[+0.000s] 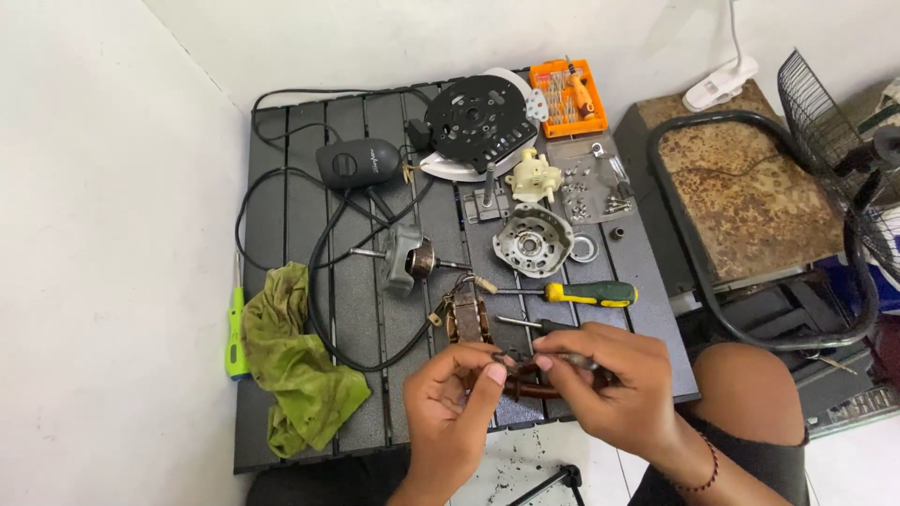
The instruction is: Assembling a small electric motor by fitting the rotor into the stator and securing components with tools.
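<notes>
**Hands pinched a small dark part over the slatted black table**

Both hands met at about six o'clock in the head view. The left hand (455,398) curled its fingers shut around one end of a small dark wiry part (525,367), thumb and forefinger pinching it. The right hand (609,389), wearing a thin dark bead bracelet (705,468) at the wrist, closed its fingertips on the other end; what exactly the part was could not be told. It hung just above the near edge of the black slatted plastic table (300,141).

Just beyond the hands, toward twelve o'clock, lay a brown copper-wound stator block (467,317), and at its three o'clock a black-handled screwdriver (536,325) and a yellow-and-green-handled screwdriver (581,294). At nine o'clock a crumpled green rag (295,361) sat on the table, with a bright green tool handle (234,333) at its left edge.

Farther out stood a grey motor rotor on its shaft (405,258), a round grey cast-metal motor cover (532,241) and a cream plastic gearbox (533,175). Loose screws lay in a clear tray (591,178) at two o'clock. Farthest off were a black rounded housing with cable (358,163), a black round perforated plate on a white disc (478,117) and an orange case of screwdriver bits (567,96).
</notes>
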